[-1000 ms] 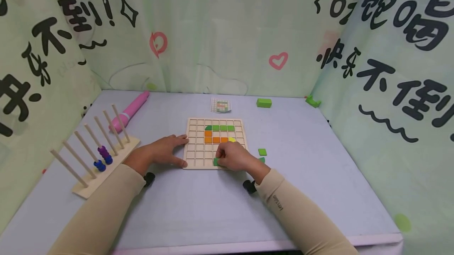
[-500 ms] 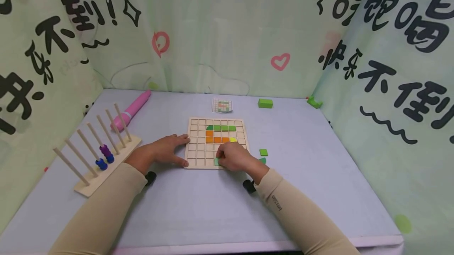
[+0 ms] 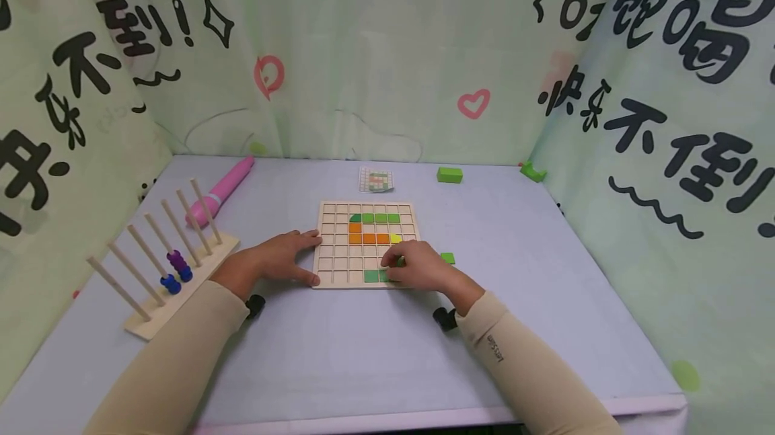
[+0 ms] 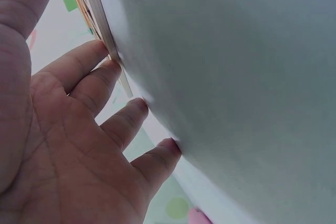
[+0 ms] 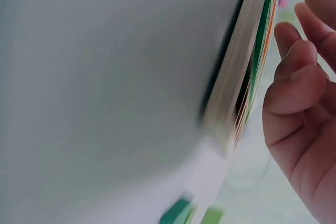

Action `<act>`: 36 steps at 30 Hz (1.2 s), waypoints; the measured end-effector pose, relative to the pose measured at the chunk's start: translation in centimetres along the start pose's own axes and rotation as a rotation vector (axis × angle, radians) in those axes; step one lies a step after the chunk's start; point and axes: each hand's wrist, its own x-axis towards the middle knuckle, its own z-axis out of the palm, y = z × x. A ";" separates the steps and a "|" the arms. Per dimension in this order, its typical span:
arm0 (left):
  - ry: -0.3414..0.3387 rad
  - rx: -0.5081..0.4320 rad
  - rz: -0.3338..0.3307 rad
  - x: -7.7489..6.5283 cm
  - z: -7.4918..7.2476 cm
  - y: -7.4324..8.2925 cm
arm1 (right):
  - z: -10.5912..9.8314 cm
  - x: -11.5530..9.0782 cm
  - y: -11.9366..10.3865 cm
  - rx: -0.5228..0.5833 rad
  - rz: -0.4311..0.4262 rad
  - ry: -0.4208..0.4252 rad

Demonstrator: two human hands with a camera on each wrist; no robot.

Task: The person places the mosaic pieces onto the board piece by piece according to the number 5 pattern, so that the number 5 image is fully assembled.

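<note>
A square wooden grid board [image 3: 339, 263] lies on the table, holding green tiles [image 3: 380, 218], orange tiles [image 3: 369, 239] and a yellow tile [image 3: 395, 239]. Darker green tiles [image 3: 371, 276] sit in its front row, partly covered by my right hand [image 3: 420, 267]. That hand hovers over the board's front right, fingers loosely bent; a bit of green shows in the gap between thumb and fingers. In the right wrist view no tile is seen in its fingers [image 5: 299, 87]. My left hand [image 3: 281, 257] rests spread along the board's left edge, fingertips touching its side [image 4: 105, 30].
Right of the board lies a loose green tile [image 3: 447, 258]; a dark green piece [image 5: 176, 211] lies near it. At left stands a peg rack [image 3: 175, 287] with beads, a pink tube-like object [image 3: 220, 189] behind. A pattern card [image 3: 376, 180] and green block [image 3: 450, 175] lie at the back.
My right hand has lifted and moved slightly right, its fingers parting and uncovering more of the front-row green tiles. The left hand stays at the board's left edge.
</note>
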 end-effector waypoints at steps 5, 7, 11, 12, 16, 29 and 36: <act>-0.005 0.002 -0.008 0.0 0.1 0.0 | -1.4 -1.3 2.7 0.058 0.020 0.021; -0.006 0.008 -0.012 0.0 0.1 0.0 | -1.9 -1.8 3.5 0.079 0.037 0.032; -0.012 0.002 -0.023 0.0 0.0 0.1 | -2.8 -2.6 4.6 0.083 0.066 0.040; -0.013 -0.003 -0.024 0.0 -0.1 0.2 | -3.0 -2.8 4.9 0.072 0.071 0.040; -0.015 -0.008 -0.030 -0.1 -0.1 0.4 | -3.6 -3.6 5.9 0.002 0.099 0.037; -0.017 -0.001 -0.027 -0.2 -0.1 0.4 | -3.2 -4.7 7.5 -0.158 0.109 0.055; -0.021 -0.009 -0.044 -0.1 0.0 0.5 | -3.0 -4.6 7.2 -0.208 0.141 0.059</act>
